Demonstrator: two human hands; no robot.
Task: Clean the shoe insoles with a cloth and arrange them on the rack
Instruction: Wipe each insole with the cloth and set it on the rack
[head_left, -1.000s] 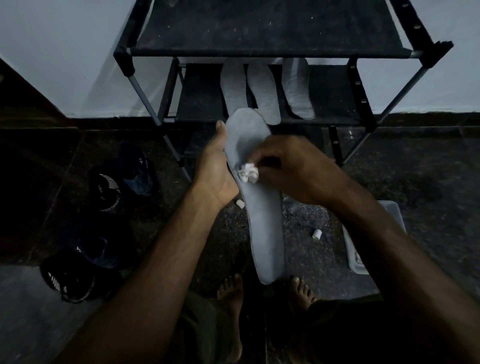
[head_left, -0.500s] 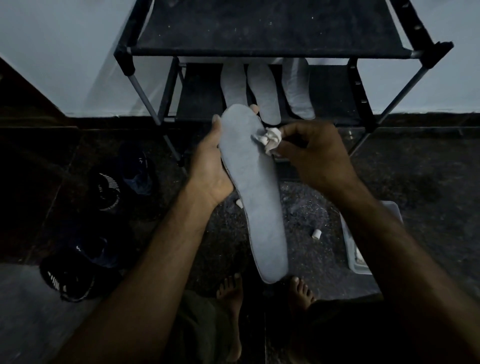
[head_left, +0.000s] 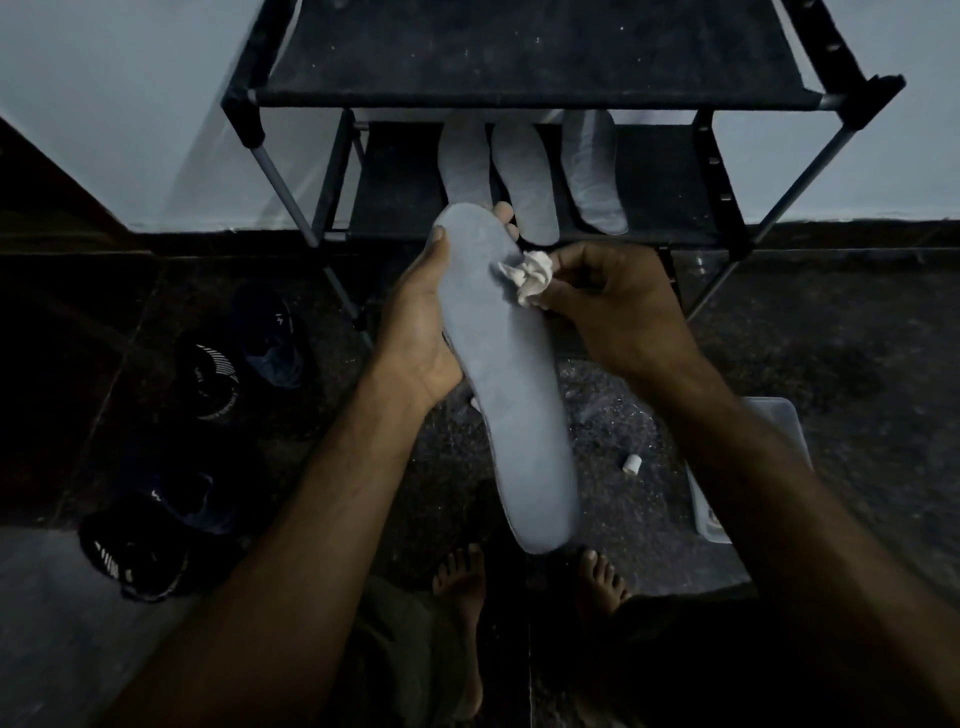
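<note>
Insole (head_left: 509, 374), light and bendy by its look, gripped at the toe end by left hand (head_left: 421, 332). Right hand (head_left: 618, 306) pinches crumpled cloth (head_left: 530, 278) against its upper edge.

The insole (head_left: 511, 384) looks like matt grey foam or felt, smooth and even. The cloth (head_left: 527, 275) against it is white, soft and crumpled. The rack (head_left: 524, 57) has dull black fabric shelves flecked with dust, smooth grey metal tubes and matt black plastic joints. The floor (head_left: 831, 338) is dark speckled stone, faintly glossy. The box (head_left: 774, 421) on the right looks like pale, smooth plastic.
</note>
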